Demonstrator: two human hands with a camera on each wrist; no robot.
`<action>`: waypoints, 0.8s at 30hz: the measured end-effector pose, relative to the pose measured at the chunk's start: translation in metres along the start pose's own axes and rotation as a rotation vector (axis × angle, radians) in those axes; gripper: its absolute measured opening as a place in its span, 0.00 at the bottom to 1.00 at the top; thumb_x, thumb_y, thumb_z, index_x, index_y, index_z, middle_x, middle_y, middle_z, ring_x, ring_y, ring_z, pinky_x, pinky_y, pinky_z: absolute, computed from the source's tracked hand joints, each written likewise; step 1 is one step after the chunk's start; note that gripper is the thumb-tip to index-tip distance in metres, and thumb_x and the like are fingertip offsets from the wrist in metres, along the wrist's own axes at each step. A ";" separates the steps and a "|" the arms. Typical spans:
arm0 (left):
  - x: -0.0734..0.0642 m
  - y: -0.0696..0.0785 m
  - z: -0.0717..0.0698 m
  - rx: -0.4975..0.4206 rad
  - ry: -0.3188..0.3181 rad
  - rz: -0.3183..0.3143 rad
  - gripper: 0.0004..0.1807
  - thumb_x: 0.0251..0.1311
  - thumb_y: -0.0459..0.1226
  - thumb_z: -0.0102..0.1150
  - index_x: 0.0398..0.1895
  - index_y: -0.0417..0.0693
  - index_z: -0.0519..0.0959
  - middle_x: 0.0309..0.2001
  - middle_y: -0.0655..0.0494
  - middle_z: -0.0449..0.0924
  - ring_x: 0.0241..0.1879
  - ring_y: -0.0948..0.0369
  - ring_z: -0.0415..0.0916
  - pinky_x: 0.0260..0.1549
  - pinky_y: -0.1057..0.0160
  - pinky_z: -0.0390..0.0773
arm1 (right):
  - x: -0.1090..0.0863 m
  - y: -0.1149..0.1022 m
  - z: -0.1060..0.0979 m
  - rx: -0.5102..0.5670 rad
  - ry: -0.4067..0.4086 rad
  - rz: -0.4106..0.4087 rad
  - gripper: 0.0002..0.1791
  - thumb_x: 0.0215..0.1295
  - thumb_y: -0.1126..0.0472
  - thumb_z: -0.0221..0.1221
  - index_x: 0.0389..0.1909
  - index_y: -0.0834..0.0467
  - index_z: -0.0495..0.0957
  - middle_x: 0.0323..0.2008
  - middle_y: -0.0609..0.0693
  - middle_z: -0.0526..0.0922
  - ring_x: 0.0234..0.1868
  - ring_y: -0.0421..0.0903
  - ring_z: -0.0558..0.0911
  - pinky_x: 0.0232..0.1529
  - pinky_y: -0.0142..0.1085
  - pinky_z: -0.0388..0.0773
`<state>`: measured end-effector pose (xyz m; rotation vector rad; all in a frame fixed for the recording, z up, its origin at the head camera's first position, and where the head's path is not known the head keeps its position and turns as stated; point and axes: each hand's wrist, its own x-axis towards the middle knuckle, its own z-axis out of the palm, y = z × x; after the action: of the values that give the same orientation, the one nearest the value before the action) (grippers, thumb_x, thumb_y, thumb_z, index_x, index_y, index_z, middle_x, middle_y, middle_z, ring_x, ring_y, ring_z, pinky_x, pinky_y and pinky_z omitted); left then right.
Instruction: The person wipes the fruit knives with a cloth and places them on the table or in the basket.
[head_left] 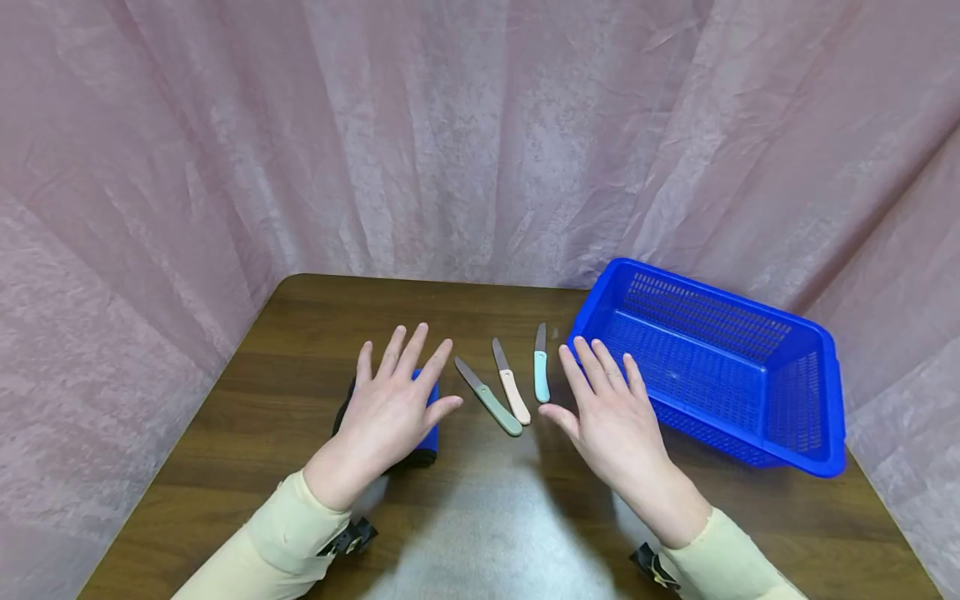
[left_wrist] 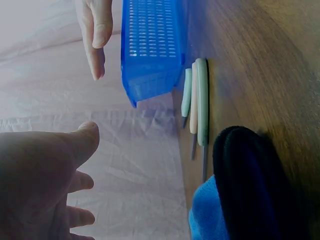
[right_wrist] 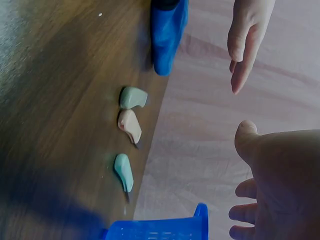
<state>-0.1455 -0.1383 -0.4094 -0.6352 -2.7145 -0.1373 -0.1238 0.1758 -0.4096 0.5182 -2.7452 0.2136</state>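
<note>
Across the lower half of the head view, a brown wood-grain tabletop (head_left: 300, 333), rounded at upper left, glossy with reflected light at bottom centre, crossed by soft shadows. Filling the upper half and both sides, a pale pink fabric curtain (head_left: 465, 142) hung in loose folds. At right, set at a slant, a rectangular blue plastic basket (head_left: 690, 358) with perforated walls. Near the centre, lying with grey blades toward the top of the frame: a sage-green-handled knife (head_left: 498, 409), slanted most; a cream-pink-handled knife (head_left: 513, 395) in the middle; an aqua-handled knife (head_left: 541, 375), nearly vertical in the frame and near the basket. Butt ends of the first two very close; hard to tell whether touching. Left of the knives, a soft folded blue-and-black cloth bundle (head_left: 429, 440), partly hidden in the head view by the left hand (head_left: 393, 408). At bottom left and bottom right, pale yellow-green sleeves (head_left: 277, 533) with dark wrist straps (head_left: 351, 537). On the left, fingers straight and spread wide, thumb toward the knives, raised apart from the cloth. Likewise spread wide, the right hand (head_left: 611, 412), fingers overlapping the basket's rim in the head view but apart from it in the right wrist view. Nothing held in either.
</note>
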 end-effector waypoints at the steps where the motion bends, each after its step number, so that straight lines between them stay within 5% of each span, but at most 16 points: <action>1: 0.000 0.000 0.000 -0.003 -0.010 -0.005 0.44 0.73 0.63 0.65 0.85 0.55 0.70 0.85 0.39 0.60 0.84 0.37 0.56 0.73 0.22 0.57 | -0.001 0.001 0.000 0.001 -0.003 0.005 0.47 0.76 0.35 0.63 0.85 0.58 0.66 0.82 0.62 0.67 0.84 0.63 0.63 0.83 0.64 0.51; 24: -0.011 -0.017 0.030 -0.016 -0.264 -0.110 0.42 0.77 0.63 0.59 0.87 0.56 0.67 0.86 0.39 0.57 0.85 0.35 0.52 0.70 0.17 0.57 | -0.009 0.029 0.016 -0.006 0.017 0.060 0.44 0.75 0.37 0.65 0.82 0.60 0.70 0.81 0.63 0.69 0.82 0.65 0.65 0.81 0.67 0.52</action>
<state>-0.1530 -0.1534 -0.4417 -0.5412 -3.0070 -0.1086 -0.1315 0.2028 -0.4298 0.4303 -2.7463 0.2239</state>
